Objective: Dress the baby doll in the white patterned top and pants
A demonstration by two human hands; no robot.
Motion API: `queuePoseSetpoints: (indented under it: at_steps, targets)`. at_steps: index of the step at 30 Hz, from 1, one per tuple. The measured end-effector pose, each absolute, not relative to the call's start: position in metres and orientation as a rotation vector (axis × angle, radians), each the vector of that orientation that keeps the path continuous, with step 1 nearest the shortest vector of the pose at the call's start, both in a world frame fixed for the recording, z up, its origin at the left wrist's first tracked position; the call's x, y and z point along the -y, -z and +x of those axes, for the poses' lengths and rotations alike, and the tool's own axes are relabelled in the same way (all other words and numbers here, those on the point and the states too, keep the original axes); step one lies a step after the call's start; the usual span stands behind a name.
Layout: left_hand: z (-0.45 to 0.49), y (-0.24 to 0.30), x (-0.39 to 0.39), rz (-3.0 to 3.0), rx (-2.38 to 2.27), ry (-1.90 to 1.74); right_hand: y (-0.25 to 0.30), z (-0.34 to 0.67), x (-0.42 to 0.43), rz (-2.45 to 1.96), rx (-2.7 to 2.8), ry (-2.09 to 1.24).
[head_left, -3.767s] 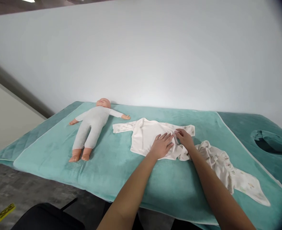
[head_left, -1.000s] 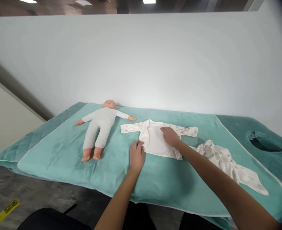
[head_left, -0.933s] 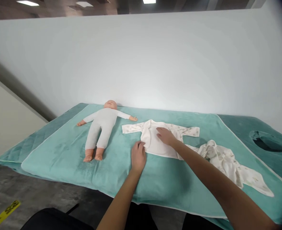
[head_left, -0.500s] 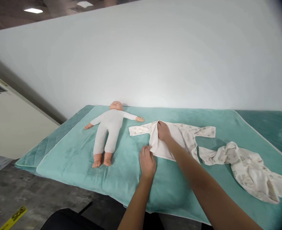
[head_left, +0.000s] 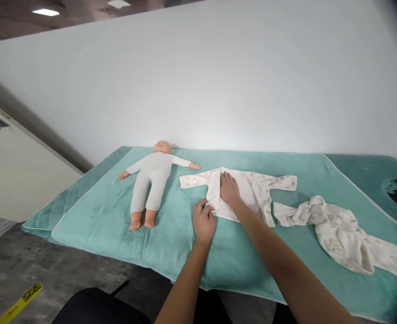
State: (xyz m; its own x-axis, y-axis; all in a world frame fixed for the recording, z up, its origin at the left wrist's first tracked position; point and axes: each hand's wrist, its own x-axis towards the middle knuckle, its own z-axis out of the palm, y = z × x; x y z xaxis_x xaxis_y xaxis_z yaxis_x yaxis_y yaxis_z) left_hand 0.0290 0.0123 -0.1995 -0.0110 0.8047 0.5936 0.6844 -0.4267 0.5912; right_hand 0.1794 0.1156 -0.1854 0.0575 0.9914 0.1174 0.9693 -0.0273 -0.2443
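A white baby shirt [head_left: 243, 191] with a small print on its sleeves lies spread on the mat, its front opened out. On the inside of its left-hand panel my right hand [head_left: 229, 186] rests flat, fingers stretched out. My left hand [head_left: 204, 221] is at the panel's lower left corner, its fingers curled over the hem and pinching it; the fingertips are partly hidden. To the left a baby doll [head_left: 154, 173] in a white body suit lies on its back, arms spread.
A second printed baby garment [head_left: 343, 234] lies crumpled at the right. Everything rests on a green padded mat [head_left: 100, 216] against a white wall [head_left: 218, 81]. A pale panel [head_left: 23, 166] stands at the left, and a black seat [head_left: 97, 310] is below the front edge.
My right hand has flattened onto the shirt's panel, which now lies folded back lower. My left hand stays at the hem corner, its fingers slightly shifted. The camera view has shifted a little.
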Motion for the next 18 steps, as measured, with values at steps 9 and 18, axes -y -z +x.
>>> queuePoseSetpoints:
  at_steps: [9,18]
  targets:
    - [0.027,0.206,-0.015,2.015,-1.502,-1.539,0.213,0.179,-0.068,-1.947,2.008,-0.061]
    - [0.022,0.218,-0.016,1.999,-1.543,-1.465,0.225,0.257,-0.096,-2.207,1.790,-0.070]
